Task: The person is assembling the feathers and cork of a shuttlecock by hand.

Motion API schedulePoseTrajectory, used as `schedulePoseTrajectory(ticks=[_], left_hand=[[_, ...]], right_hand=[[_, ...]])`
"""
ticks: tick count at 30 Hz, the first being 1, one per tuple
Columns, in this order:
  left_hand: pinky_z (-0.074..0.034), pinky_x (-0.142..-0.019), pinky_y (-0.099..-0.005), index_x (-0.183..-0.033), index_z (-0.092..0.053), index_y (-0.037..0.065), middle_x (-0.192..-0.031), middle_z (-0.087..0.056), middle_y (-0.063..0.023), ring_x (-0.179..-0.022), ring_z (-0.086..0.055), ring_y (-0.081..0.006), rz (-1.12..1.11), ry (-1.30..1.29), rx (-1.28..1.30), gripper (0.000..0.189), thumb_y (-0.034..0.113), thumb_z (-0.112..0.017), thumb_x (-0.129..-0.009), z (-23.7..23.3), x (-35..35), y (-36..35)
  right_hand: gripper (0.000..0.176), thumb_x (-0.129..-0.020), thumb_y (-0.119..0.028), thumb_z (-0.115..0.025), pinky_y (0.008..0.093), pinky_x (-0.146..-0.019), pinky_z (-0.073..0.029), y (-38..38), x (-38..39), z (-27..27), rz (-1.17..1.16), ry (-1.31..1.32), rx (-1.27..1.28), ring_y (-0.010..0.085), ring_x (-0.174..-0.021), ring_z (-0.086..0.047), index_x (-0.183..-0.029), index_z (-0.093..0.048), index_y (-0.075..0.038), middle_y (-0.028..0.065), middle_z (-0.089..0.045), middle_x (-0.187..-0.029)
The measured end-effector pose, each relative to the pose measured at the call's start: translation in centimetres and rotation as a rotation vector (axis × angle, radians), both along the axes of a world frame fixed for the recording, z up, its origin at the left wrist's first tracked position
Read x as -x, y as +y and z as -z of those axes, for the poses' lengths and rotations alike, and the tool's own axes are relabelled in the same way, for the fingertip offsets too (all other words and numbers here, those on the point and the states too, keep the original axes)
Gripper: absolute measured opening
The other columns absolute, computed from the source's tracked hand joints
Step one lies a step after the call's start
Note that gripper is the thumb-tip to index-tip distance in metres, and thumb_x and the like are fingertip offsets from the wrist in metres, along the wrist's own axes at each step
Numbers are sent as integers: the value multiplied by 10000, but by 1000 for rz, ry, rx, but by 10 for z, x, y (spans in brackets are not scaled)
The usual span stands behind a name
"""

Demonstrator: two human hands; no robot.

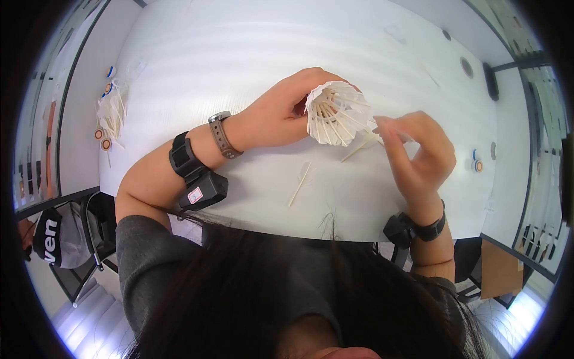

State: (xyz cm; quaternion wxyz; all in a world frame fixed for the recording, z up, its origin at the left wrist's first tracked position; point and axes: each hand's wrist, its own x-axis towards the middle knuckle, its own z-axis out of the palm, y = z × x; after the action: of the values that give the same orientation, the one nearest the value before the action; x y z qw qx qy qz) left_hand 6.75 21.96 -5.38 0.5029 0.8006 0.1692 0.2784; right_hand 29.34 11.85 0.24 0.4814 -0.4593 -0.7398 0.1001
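Note:
My left hand (286, 107) is wrapped round a white feather shuttlecock (338, 113), with its flared skirt facing me and several quills showing inside. The cork end is hidden. At the right side of the skirt, the thumb and index finger of my right hand (418, 149) pinch a feather tip at the rim. A loose feather (357, 148) slants just below the skirt, close to my right fingers. Nearer to me, another loose feather (300, 184) lies on the white table (251, 197).
To the left is a pile of white feathers (111, 113), with several round shuttlecock bases (106, 143) around it. Small round pieces (477, 166) lie at the right. A dark object (490, 82) stands by the right partition. A cap (63, 235) is beside the table at lower left.

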Motion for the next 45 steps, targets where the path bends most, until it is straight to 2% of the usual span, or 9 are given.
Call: schedulePoseTrajectory(ticks=[6, 14, 23, 29, 32, 35, 38, 41, 45], left_hand=[[-482, -982, -342, -1318, -561, 120, -1342, -586, -64, -1167, -573, -191, -18, 43, -21, 536, 125, -753, -818, -8, 0, -1], [-481, -946, -332, -1277, -604, 105, -1302, -616, -56, -1095, -582, -188, -32, 74, -65, 480, 125, -752, -821, -10, -1, -3], [-480, -990, -354, -1293, -575, 110, -1305, -608, -86, -1164, -587, -210, -20, 36, -44, 510, 115, -761, -818, 0, 0, 0], [-477, -974, -338, -1298, -576, 110, -1306, -612, -72, -1148, -577, -189, -25, 31, -98, 498, 89, -740, -828, -2, -1, 0], [-477, -956, -327, -1300, -577, 108, -1302, -619, -67, -1128, -575, -183, -20, 30, -38, 490, 76, -728, -834, -4, -1, -2], [-478, -922, -314, -1292, -588, 98, -1280, -629, -67, -1085, -578, -175, -41, 46, -82, 466, 69, -714, -844, -3, -1, -1], [-469, -877, -304, -1246, -613, 70, -1185, -643, -65, -1011, -577, -176, -46, 51, -35, 403, 60, -692, -852, -4, -1, -3], [-415, -588, -231, -1213, -621, 83, -1019, -606, -37, -736, -509, -103, -64, -43, -52, 343, 65, -625, -870, 1, -3, -3], [-416, -585, -223, -1197, -624, 78, -1016, -610, -38, -746, -519, -91, -53, -42, -49, 327, 62, -629, -870, 1, -3, -3]], right_hand=[[154, -755, 40, -766, 237, -523, -430, 1, 0, 2, -32, -4, -61, 135, -639, -607, -896, -741, -15, 74, -719, -785], [158, -764, 34, -760, 231, -511, -422, -1, -1, 0, 12, -21, 10, 135, -634, -613, -912, -748, -21, 77, -720, -785], [158, -774, 21, -764, 229, -517, -433, -1, 0, -1, -2, -20, 25, 138, -628, -617, -927, -752, -18, 84, -718, -772], [149, -768, 21, -774, 229, -515, -442, -2, 1, -2, 25, -69, 31, 140, -619, -621, -914, -756, -10, 90, -717, -770], [133, -776, 8, -774, 226, -510, -437, -2, 2, -1, 37, -53, 48, 133, -609, -616, -906, -761, -16, 85, -715, -753], [113, -787, -7, -773, 223, -505, -431, -3, 3, -2, 64, -52, 75, 125, -595, -609, -898, -766, -23, 78, -711, -729], [102, -794, -17, -772, 222, -502, -428, -2, 3, 0, 72, -34, 73, 121, -584, -603, -895, -768, -26, 74, -710, -719], [102, -793, -17, -773, 224, -501, -428, -2, 3, 1, 70, -23, 75, 122, -583, -603, -895, -768, -25, 75, -711, -720], [99, -798, -24, -770, 224, -499, -429, -2, 3, 1, 68, -28, 69, 117, -578, -600, -897, -769, -27, 72, -710, -715]])
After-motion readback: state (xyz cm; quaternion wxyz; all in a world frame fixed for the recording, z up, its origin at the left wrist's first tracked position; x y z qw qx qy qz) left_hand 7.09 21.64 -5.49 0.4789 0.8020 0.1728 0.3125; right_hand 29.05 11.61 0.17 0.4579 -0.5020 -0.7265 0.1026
